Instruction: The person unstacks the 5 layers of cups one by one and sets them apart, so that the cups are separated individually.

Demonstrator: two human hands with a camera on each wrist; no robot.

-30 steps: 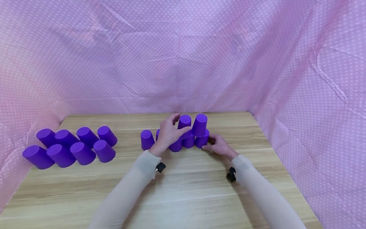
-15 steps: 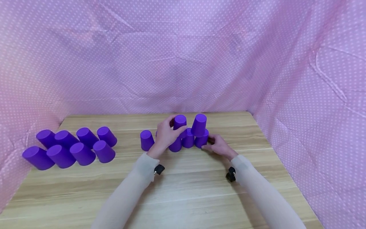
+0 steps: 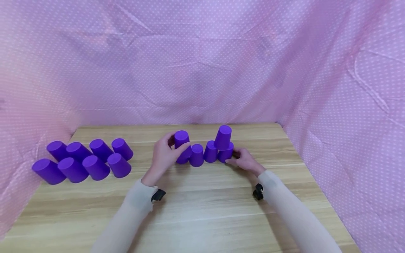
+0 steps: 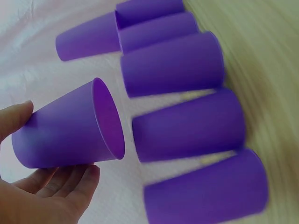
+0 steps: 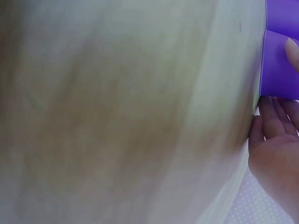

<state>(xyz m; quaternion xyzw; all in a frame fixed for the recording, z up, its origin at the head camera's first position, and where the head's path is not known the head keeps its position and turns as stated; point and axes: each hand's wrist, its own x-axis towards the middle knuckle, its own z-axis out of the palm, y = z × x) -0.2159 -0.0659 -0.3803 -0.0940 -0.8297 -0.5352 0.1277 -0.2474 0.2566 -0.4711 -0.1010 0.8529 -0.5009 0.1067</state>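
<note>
My left hand (image 3: pixel 164 153) holds an upside-down purple cup (image 3: pixel 181 137) between thumb and fingers, raised over the left part of a cup row. In the left wrist view the held cup (image 4: pixel 65 130) has its rim apart from the base cups, such as this nearest cup (image 4: pixel 205 191). At the row's other end, my right hand (image 3: pixel 245 160) has its thumb and fingers around the rightmost base cup (image 3: pixel 225 155). One upper cup (image 3: pixel 223 137) stands on the two right-hand base cups. The left hand and its cup hide the row's left end in the head view.
Several more upside-down purple cups (image 3: pixel 96 168) stand in two rows on the left of the wooden table (image 3: pixel 202 211). Pink dotted cloth (image 3: pixel 196 70) hangs behind the table and along both sides.
My left hand has carried its cup leftward, away from the upper cup, uncovering the middle of the row. The right hand has stayed at the rightmost base cup. The view has shifted slightly.
</note>
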